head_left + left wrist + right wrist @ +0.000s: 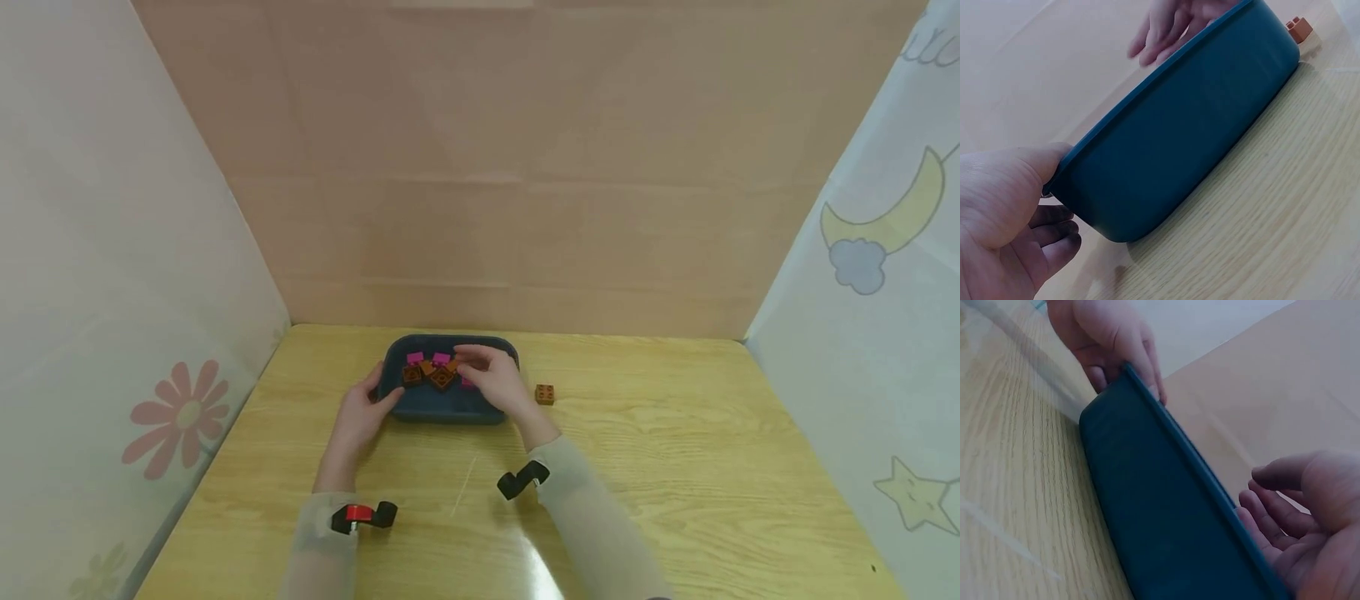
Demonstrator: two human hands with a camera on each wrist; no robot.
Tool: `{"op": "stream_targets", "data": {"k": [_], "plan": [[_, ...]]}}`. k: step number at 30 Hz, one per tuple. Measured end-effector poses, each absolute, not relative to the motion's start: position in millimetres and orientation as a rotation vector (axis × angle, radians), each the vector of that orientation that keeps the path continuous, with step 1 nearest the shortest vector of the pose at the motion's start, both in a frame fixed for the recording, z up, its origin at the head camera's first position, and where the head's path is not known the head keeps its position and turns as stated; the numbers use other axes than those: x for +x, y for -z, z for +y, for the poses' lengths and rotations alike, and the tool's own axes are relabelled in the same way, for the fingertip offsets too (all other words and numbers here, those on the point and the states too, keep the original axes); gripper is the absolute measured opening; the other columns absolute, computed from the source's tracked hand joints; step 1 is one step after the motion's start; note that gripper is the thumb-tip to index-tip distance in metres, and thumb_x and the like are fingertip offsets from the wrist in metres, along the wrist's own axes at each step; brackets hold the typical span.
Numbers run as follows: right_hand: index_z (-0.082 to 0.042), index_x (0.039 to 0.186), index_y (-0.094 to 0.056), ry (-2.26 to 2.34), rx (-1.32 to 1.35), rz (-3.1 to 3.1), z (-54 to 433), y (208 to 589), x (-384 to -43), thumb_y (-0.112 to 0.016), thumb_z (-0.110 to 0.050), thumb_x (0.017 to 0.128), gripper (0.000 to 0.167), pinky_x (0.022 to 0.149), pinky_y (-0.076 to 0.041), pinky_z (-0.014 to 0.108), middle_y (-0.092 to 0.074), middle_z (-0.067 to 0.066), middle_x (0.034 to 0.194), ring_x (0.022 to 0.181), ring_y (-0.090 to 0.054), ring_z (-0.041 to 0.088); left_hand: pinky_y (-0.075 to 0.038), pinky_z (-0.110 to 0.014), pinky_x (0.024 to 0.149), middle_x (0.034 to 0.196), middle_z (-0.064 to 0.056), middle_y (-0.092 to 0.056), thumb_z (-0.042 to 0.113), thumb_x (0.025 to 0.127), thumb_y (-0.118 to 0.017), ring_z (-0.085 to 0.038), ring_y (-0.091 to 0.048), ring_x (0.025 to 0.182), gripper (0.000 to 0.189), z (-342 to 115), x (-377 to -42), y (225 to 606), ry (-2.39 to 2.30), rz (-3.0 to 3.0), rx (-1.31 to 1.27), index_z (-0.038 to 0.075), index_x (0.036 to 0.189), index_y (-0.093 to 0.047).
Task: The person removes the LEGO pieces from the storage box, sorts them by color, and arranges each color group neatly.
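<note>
While my left hand grips the left end of the blue bin, my right hand hovers over its right half, thumb and fingers apart, no brick seen held. Brown bricks and pink bricks lie inside, mostly toward the bin's left end from that hand; bin's long axis runs left-right. Loose orange brick on counter just right of bin, right hand nearer.

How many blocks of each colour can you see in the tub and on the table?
Pink blocks: 3
Orange-brown blocks: 5 (4 in the tub, 1 on the table)
Total: 8 in sight; the right hand may hide more.
</note>
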State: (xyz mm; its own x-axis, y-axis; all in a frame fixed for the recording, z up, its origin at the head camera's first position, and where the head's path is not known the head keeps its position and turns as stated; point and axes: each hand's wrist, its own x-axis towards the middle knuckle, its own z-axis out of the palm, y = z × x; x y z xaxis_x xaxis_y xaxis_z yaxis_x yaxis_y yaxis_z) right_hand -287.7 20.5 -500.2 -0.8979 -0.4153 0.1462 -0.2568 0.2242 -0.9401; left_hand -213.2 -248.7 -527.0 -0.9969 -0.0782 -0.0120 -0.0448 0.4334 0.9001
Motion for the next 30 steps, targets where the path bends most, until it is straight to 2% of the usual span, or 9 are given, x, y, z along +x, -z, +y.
{"op": "stream_targets", "data": {"k": [6, 16, 30], "plan": [[-0.001, 0.141, -0.068, 1.672, -0.534, 2.425, 11, 509, -296, -0.068, -0.002, 0.104, 0.037, 0.091, -0.063, 0.038, -0.073, 0.014, 0.131, 0.117, -0.07, 0.03, -0.033, -0.05, 0.126, 0.174, -0.015, -0.026, 0.028, 0.107, -0.069, -0.037, -0.028, 0.159, 0.078, -247, -212, 528, 1.649, -2.646, 0.111, 0.003, 0.169, -0.027], [-0.003, 0.137, -0.072, 1.594, -0.513, 2.499, 7, 505, -297, -0.069, 0.002, 0.102, 0.035, 0.085, -0.064, 0.038, -0.076, 0.016, 0.121, 0.106, -0.074, 0.028, -0.031, -0.051, 0.127, 0.174, -0.016, -0.025, 0.027, 0.107, -0.069, -0.039, -0.027, 0.159, 0.079, -249, -214, 528, 1.657, -2.633, 0.101, 0.001, 0.168, -0.026], [-0.009, 0.135, -0.075, 1.547, -0.361, 2.475, 3, 511, -303, -0.075, -0.007, 0.1, 0.035, 0.091, -0.063, 0.04, -0.075, 0.008, 0.126, 0.115, -0.07, 0.027, -0.026, -0.05, 0.129, 0.175, -0.013, -0.023, 0.027, 0.107, -0.069, -0.035, -0.022, 0.161, 0.079, -249, -214, 526, 1.692, -2.63, 0.122, 0.001, 0.168, -0.025]]}}
